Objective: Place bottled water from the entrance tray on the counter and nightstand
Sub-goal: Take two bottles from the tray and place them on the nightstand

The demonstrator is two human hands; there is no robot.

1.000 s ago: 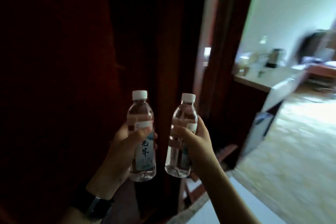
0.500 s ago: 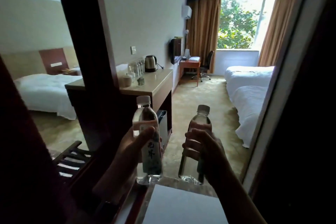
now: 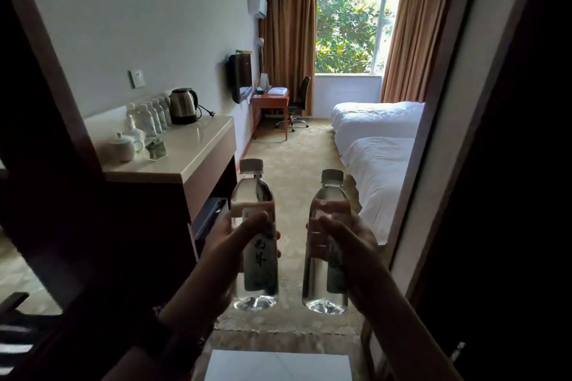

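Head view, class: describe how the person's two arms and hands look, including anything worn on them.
Both forearms are bare, with no sleeves in view. The left hand has a dark band at its wrist, like a watch or strap; its details are lost in shadow. The right hand and its wrist wear nothing visible. No gloves or rings show on the fingers.

You have two water bottles in hand: one in your left hand (image 3: 230, 252), one in your right hand (image 3: 353, 252). At left, the counter (image 3: 198, 145) carries five more bottles in a row, one kettle (image 3: 183, 105) and one white lidded cup (image 3: 123, 147). At right, two beds; center, one desk (image 3: 270, 102), one chair (image 3: 298, 102).
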